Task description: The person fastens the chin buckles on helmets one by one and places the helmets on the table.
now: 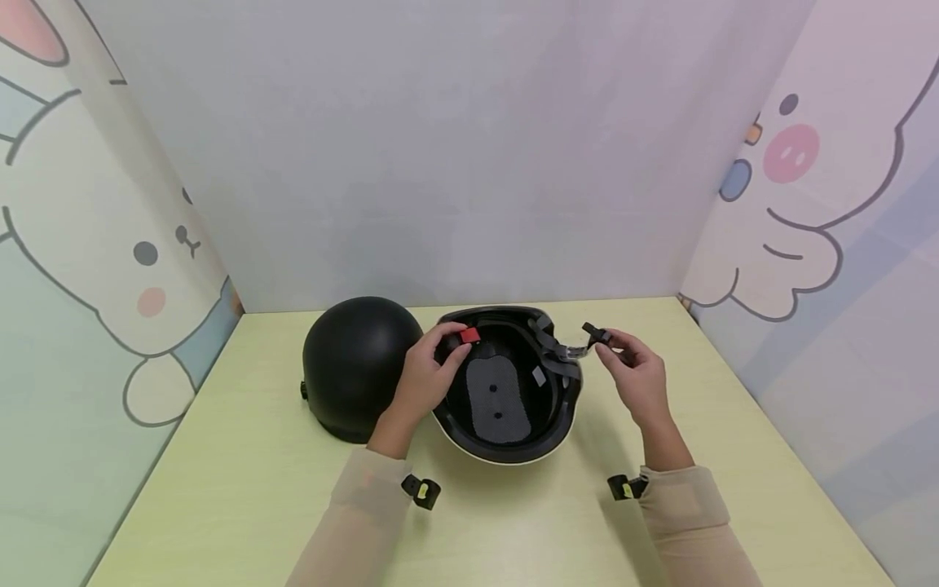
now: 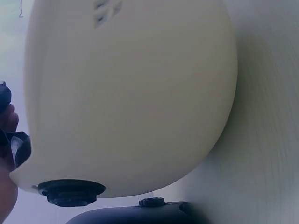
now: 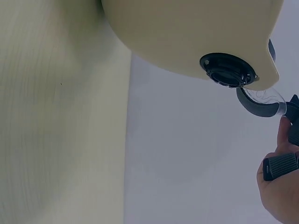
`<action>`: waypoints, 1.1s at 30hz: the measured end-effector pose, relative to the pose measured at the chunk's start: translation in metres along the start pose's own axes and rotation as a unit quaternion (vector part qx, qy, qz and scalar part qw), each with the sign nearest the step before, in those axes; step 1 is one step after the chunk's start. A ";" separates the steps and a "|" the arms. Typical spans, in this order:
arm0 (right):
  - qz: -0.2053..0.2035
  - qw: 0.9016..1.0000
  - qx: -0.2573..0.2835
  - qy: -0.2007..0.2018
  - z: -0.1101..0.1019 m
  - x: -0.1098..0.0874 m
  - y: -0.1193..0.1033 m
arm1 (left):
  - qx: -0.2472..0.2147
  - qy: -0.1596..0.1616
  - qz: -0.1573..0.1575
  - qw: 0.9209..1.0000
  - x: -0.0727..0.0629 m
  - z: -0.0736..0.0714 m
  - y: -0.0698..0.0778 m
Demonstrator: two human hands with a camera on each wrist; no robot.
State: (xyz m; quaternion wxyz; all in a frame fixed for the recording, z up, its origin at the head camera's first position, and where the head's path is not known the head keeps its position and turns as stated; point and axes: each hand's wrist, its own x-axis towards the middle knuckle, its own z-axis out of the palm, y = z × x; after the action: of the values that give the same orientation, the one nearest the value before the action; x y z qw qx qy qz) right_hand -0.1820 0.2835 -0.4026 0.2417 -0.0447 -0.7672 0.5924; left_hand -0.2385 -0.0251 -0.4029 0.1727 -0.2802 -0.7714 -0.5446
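Soft, diffuse light fills the head view, tinting the left wall point(image 1: 66, 473) greenish and the rear backdrop point(image 1: 455, 163) lilac. Faint, soft-edged shadows lie on the surface point(image 1: 513, 530) below the upturned helmet point(image 1: 499, 399). Both wrist views look dimmer, cooler and hazier.

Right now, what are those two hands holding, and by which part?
The left hand pinches a red clip; the right hand holds a helmet strap by its black buckle end.
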 end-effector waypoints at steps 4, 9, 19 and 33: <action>-0.008 1.000 -0.003 -0.009 0.002 0.001 -0.003 | -0.010 0.004 -0.001 1.000 0.001 0.001 0.002; -0.051 0.997 0.004 -0.064 0.007 0.006 -0.011 | -0.011 0.003 -0.005 1.000 0.003 0.001 0.003; -0.103 0.974 -0.065 -0.193 0.035 0.011 -0.034 | 0.007 -0.017 -0.020 1.000 0.004 0.001 0.005; -0.072 0.953 -0.096 -0.279 0.069 0.007 -0.041 | 0.012 -0.068 -0.027 0.997 0.004 0.000 0.006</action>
State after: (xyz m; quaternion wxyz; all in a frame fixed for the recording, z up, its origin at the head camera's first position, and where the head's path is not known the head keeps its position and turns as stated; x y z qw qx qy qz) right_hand -0.2080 0.2123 -0.3745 0.0544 0.1544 -0.8584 0.4862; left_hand -0.2373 -0.0230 -0.3959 0.1084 -0.2941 -0.7953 -0.5189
